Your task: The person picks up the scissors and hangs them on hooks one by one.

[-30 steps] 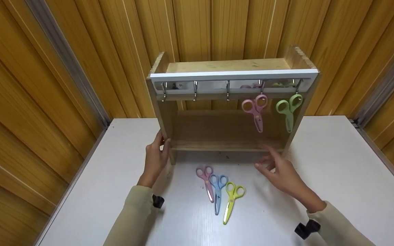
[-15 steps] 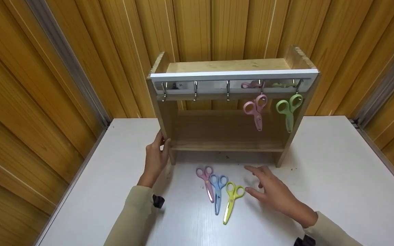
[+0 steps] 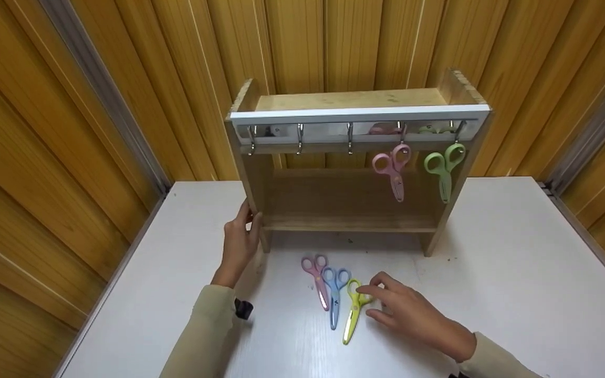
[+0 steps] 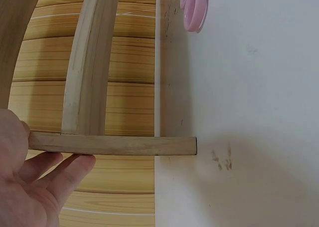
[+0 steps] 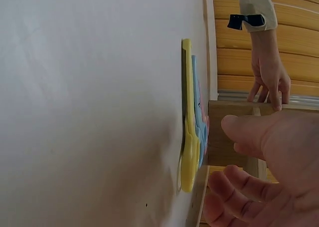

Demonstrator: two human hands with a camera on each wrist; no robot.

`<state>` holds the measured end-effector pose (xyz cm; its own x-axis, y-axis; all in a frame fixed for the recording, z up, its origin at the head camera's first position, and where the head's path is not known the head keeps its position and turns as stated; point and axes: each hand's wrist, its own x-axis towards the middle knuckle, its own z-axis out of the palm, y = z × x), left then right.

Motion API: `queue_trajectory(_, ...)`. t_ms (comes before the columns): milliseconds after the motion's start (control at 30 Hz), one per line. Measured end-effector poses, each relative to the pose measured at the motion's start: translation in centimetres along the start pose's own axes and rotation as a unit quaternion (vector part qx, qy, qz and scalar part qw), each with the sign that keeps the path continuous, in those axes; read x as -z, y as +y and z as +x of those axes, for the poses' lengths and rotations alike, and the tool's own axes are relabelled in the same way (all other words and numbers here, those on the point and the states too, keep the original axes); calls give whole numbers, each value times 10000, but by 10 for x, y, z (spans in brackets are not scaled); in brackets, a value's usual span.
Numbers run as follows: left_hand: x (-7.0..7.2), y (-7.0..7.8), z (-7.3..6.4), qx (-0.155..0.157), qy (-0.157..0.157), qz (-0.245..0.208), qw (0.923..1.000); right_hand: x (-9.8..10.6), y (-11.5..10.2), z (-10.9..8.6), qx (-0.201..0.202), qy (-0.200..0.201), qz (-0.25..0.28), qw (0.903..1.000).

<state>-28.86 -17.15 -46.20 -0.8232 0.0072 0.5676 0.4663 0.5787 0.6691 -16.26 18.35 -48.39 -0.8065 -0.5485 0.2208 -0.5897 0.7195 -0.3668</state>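
My left hand (image 3: pixel 239 239) holds the lower left side panel of a wooden rack (image 3: pixel 350 224), thumb on one face and fingers on the other, as the left wrist view shows. Over the handles of the yellow scissors (image 3: pixel 352 317) hovers my right hand (image 3: pixel 413 312), its fingers loosely bent and apart from them in the right wrist view. Blue scissors (image 3: pixel 335 299) and pink scissors (image 3: pixel 317 278) lie just left of the yellow pair. From the rack's hooks hang another pair of pink scissors (image 3: pixel 396 176) and green scissors (image 3: pixel 444 170), handles up.
A white strip with several metal hooks (image 3: pixel 350 139) runs along the rack's top front; the left three hold nothing. The rack stands on a white table (image 3: pixel 518 273), with wood-patterned panels (image 3: pixel 350 42) behind and at both sides.
My right hand has come down and leftward from near the rack's lower right to the yellow scissors. The left hand keeps its place. The hanging pink scissors have swayed slightly.
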Motion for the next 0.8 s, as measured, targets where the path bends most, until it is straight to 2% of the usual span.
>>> queue_trajectory(100, 0, 0, 0, -72, 31, 7, 10000, -4, -4, 0, 238, 128, -197, 9994)
queue_trajectory(200, 0, 0, 0, -29, 6, 13, 10000, -8, -8, 1, 318, 40, -245, 9992)
queue_trajectory(433, -1, 0, -1, 140, -39, 50, 9999, -17, -13, 5, 42, -655, 9, 9978)
queue_trajectory(800, -1, 0, 0, 46, -37, 22, 10000, -20, -15, 8, 100, -885, 157, 9959)
